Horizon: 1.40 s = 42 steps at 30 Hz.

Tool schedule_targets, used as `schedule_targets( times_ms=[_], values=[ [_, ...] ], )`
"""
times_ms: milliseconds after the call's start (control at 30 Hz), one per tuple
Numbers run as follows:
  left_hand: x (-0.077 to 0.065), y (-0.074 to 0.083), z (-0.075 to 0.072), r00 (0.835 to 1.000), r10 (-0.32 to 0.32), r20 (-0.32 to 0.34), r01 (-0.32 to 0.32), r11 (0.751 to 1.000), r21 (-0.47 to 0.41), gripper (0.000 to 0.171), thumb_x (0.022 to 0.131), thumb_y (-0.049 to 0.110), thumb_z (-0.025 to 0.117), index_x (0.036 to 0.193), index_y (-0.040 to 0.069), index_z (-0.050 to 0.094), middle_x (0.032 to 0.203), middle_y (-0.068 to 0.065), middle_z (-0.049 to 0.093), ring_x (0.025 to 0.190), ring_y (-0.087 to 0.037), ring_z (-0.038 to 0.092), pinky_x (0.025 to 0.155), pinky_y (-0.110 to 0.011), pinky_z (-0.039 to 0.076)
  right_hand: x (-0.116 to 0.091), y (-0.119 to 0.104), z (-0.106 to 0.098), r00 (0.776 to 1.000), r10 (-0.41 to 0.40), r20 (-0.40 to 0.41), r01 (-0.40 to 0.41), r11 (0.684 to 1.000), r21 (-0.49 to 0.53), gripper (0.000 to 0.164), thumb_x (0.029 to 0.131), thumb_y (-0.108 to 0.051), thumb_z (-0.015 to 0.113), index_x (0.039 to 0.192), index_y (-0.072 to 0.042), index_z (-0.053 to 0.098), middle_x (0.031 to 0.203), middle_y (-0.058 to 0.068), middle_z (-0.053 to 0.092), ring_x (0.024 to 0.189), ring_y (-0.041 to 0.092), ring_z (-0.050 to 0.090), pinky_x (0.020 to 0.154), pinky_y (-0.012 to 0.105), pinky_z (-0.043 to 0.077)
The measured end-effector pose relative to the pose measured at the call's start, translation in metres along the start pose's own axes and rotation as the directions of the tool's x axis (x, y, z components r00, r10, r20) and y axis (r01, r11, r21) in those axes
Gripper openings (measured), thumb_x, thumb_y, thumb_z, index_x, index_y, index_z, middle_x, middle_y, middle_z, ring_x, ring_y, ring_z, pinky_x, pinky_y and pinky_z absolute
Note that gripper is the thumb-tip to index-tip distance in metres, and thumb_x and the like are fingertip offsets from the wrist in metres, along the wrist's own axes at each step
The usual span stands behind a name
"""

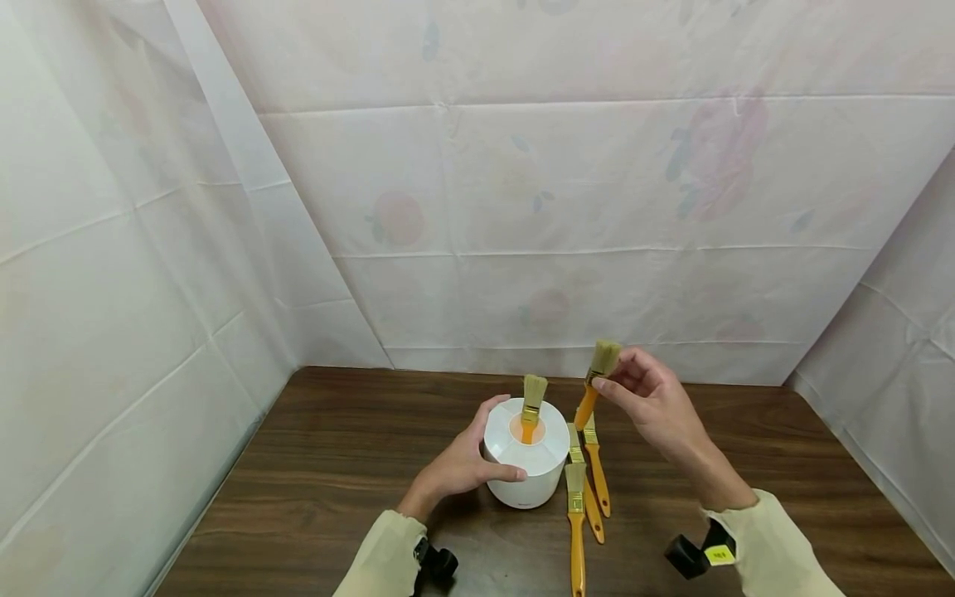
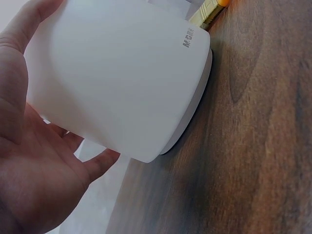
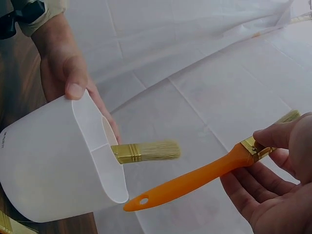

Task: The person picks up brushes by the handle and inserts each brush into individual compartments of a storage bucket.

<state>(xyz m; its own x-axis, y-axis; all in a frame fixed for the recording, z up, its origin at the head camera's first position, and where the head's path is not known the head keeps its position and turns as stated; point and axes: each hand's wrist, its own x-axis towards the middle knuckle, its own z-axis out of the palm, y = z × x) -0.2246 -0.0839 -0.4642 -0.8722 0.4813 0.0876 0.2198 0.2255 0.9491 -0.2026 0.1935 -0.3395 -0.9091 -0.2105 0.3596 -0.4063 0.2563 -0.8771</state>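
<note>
A white round pen holder (image 1: 525, 491) with inner dividers stands on the table. My left hand (image 1: 466, 460) grips its side, thumb near the top rim and fingers around the far side; the left wrist view shows the palm beside its wall (image 2: 122, 73). Bristles up, one paintbrush (image 3: 146, 151) stands in the holder's middle compartment. My right hand (image 1: 660, 410) pinches another paintbrush (image 3: 195, 181) by its metal band. This brush has an orange handle pointing down, and the handle's end overlaps the holder's rim in the right wrist view.
Three more paintbrushes, among them a near one (image 1: 577, 539) and a far one (image 1: 594, 464), lie on the brown wooden table (image 1: 328, 489) right of the holder. Pale printed cloth (image 1: 582, 207) hangs behind the table and at both sides.
</note>
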Motion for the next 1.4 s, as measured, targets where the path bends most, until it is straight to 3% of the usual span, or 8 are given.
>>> schedule_targets(
  times_ms=[300,600,900,1400],
  values=[
    [0.000,-0.001,0.000,1.000,0.000,-0.008,0.000,1.000,-0.003,0.105,0.073,0.029,0.089,0.151,0.039,0.019,0.151,0.007,0.040,0.138,-0.018,0.039,0.114,-0.058,0.024,-0.001,-0.001,0.006,1.000,-0.019,0.015,0.019,1.000,0.023,0.017,0.094,-0.007,0.067,0.106,-0.001,0.057,0.101,0.005,0.067,0.089,0.020,0.067,0.077,0.027,0.056],
    [-0.001,-0.001,0.000,1.000,-0.007,-0.008,0.007,1.000,-0.002,0.106,0.073,0.029,0.090,0.152,0.038,0.019,0.151,0.007,0.040,0.138,-0.018,0.040,0.114,-0.058,0.025,-0.004,0.005,0.013,0.999,-0.007,0.032,0.005,0.999,0.040,0.016,0.095,-0.007,0.066,0.105,-0.001,0.057,0.099,0.009,0.066,0.088,0.027,0.067,0.076,0.029,0.057],
    [-0.002,-0.001,0.000,1.000,-0.011,0.001,0.011,1.000,-0.006,0.109,0.074,0.029,0.089,0.156,0.028,0.017,0.151,0.007,0.040,0.138,-0.018,0.039,0.114,-0.058,0.024,-0.008,0.011,0.022,0.999,0.010,0.031,-0.011,1.000,0.028,0.018,0.094,-0.007,0.068,0.104,0.001,0.056,0.101,0.015,0.065,0.087,0.019,0.065,0.074,0.027,0.055],
    [-0.003,-0.001,0.001,1.000,0.005,-0.002,-0.005,1.000,-0.012,0.106,0.074,0.028,0.089,0.151,0.040,0.019,0.149,0.008,0.042,0.136,-0.016,0.042,0.112,-0.052,0.029,-0.018,0.032,0.030,0.994,-0.059,0.097,0.049,0.993,0.105,0.016,0.093,-0.001,0.066,0.107,0.001,0.057,0.102,0.010,0.065,0.091,0.023,0.065,0.075,0.029,0.057]
  ],
)
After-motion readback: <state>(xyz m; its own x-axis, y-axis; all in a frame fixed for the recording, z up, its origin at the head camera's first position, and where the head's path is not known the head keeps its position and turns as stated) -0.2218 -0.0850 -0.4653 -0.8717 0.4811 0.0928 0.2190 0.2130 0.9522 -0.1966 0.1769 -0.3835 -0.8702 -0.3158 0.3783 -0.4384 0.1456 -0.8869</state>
